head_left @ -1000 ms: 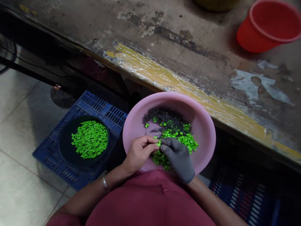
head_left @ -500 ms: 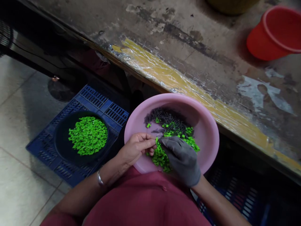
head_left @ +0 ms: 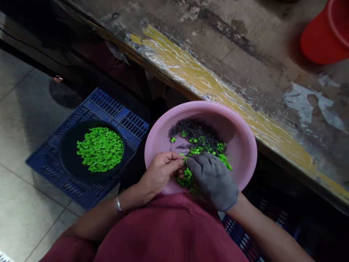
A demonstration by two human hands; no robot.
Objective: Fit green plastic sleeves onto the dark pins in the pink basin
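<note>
Both my hands meet over the near side of a pink basin [head_left: 247, 153]. My left hand [head_left: 160, 171], bare with a silver bangle at the wrist, is closed in a pinch on a small green plastic piece [head_left: 185, 160]. My right hand [head_left: 215, 178], in a grey glove, pinches at the same green piece from the other side; its fingertips are partly hidden. Below the hands lies a heap of loose green plastic pieces [head_left: 188, 181]. Beyond them is a pile of thin dark pin-like parts [head_left: 193, 129] with a few green pieces scattered on it.
To the left, a dark round tub [head_left: 68, 160] full of green pieces [head_left: 100, 149] sits on a blue slatted crate [head_left: 46, 167]. A worn table with a yellow taped edge [head_left: 188, 72] runs past the basin. On it stands a red bucket [head_left: 321, 38].
My view has shifted slightly, so the table and bucket sit higher and further right. My hands stay together at the basin, the gloved fingers now more curled against the left fingertips.
</note>
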